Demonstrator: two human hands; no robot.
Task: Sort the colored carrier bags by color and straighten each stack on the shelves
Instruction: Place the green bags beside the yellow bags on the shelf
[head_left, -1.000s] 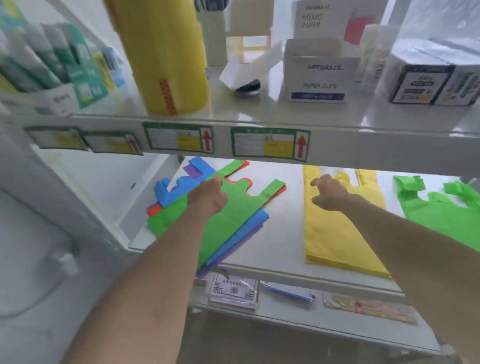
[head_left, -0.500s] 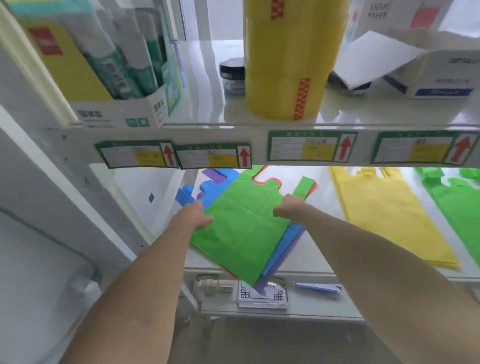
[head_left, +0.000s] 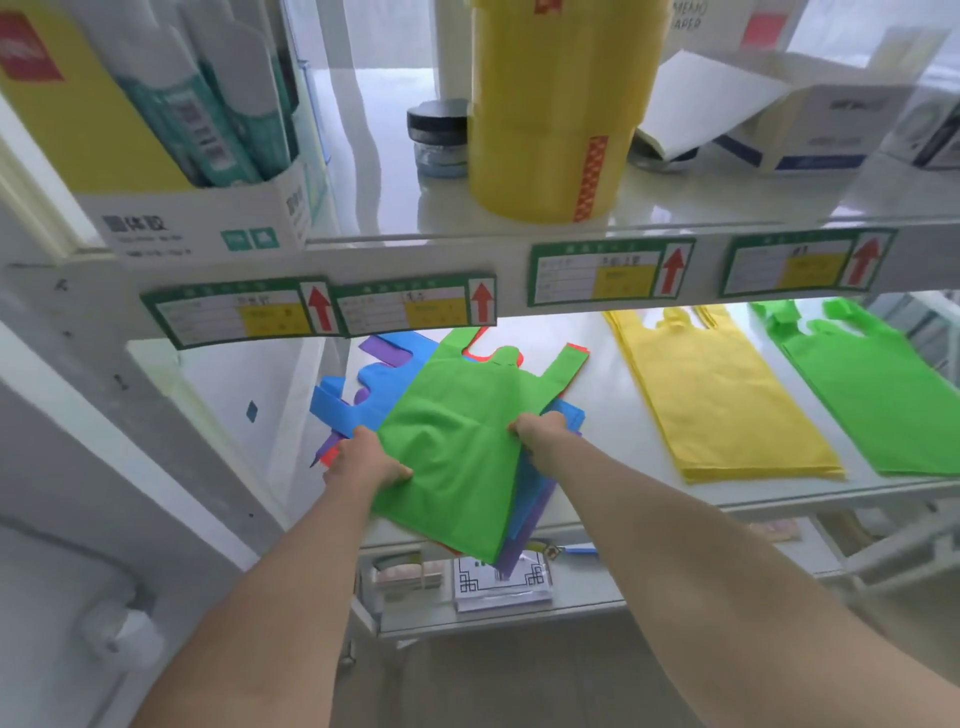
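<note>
A mixed pile of carrier bags lies askew at the left of the lower shelf (head_left: 613, 415). A green bag (head_left: 457, 441) tops it, with blue (head_left: 363, 395), purple and red bags showing underneath. My left hand (head_left: 363, 462) grips the pile's left edge, thumb on the green bag. My right hand (head_left: 540, 434) grips its right edge. The pile's front corner hangs over the shelf edge. To the right lie a flat yellow stack (head_left: 722, 405) and a green stack (head_left: 883, 395).
The upper shelf carries a box of tubes (head_left: 171, 130), a dark-lidded jar (head_left: 439, 137), a tall yellow roll (head_left: 556, 104) and white cartons (head_left: 810, 124). Price labels (head_left: 608, 273) line its front edge. Small items sit on a shelf below (head_left: 498, 582).
The view shifted left and closer. My right hand left the yellow stack and came to the mixed pile; both hands now grip its sides and the pile has slid toward the shelf front.
</note>
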